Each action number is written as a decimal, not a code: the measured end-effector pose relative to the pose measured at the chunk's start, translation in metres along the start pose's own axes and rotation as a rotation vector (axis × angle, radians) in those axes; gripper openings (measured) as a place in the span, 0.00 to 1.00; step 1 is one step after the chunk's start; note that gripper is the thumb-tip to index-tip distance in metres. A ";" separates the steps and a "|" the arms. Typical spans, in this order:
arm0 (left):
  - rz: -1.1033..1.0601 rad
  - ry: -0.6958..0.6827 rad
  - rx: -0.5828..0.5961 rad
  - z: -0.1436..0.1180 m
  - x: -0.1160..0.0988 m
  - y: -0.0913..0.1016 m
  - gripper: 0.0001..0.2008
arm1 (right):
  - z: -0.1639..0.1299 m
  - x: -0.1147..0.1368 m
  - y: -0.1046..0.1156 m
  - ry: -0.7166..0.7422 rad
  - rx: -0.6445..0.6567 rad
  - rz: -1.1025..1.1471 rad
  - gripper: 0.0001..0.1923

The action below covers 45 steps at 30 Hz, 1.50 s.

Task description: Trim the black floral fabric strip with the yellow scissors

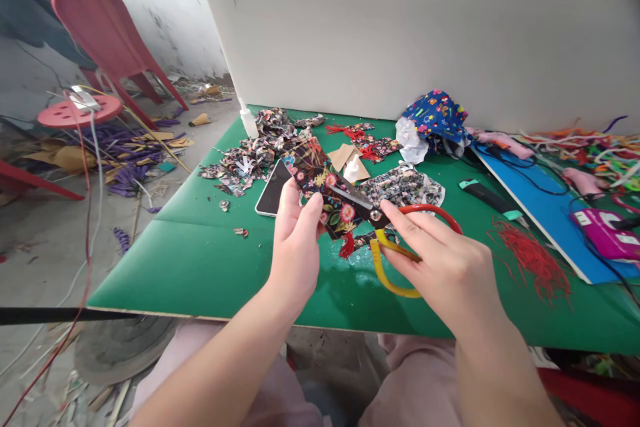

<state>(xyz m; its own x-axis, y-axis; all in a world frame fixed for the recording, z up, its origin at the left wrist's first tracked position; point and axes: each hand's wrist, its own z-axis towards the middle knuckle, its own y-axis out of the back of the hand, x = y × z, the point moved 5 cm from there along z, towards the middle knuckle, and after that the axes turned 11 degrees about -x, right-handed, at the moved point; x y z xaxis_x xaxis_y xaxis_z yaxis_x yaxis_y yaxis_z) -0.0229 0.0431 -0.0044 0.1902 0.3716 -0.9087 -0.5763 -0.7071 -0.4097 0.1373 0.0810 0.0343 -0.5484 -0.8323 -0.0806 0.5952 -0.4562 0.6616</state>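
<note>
My left hand (pixel 299 230) pinches a dark floral piece of fabric (pixel 345 212) between thumb and fingers, above the green table. My right hand (pixel 445 250) is closed around scissors (pixel 376 216) with one red and one yellow handle loop. Their blades lie along the fabric, pointing up and left toward my left hand. Below and behind the fabric lies a smartphone (pixel 270 195), partly covered from view. A red tassel (pixel 347 246) shows under the fabric's lower edge. Patterned fabric scraps (pixel 250 153) are heaped at the back left.
On the green table (pixel 200 260) are a white glue bottle (pixel 247 121), a box cutter (pixel 487 199), red threads (pixel 535 260), a blue board (pixel 540 207), a magenta device (pixel 607 233) and a blue patterned cloth (pixel 435 117). A red chair (pixel 107 27) stands left.
</note>
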 end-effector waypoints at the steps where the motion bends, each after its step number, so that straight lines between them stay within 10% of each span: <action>1: -0.003 -0.003 0.000 0.000 0.000 0.000 0.16 | 0.000 0.000 0.000 -0.001 0.000 -0.003 0.19; 45: -0.020 -0.020 0.055 0.002 0.005 -0.003 0.16 | -0.005 -0.004 -0.008 -0.065 0.071 -0.047 0.21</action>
<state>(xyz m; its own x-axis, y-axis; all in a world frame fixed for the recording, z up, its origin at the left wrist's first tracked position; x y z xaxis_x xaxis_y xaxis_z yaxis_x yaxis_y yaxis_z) -0.0218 0.0485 -0.0078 0.1863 0.3982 -0.8982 -0.6155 -0.6652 -0.4226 0.1376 0.0859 0.0257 -0.6133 -0.7871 -0.0661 0.5258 -0.4693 0.7094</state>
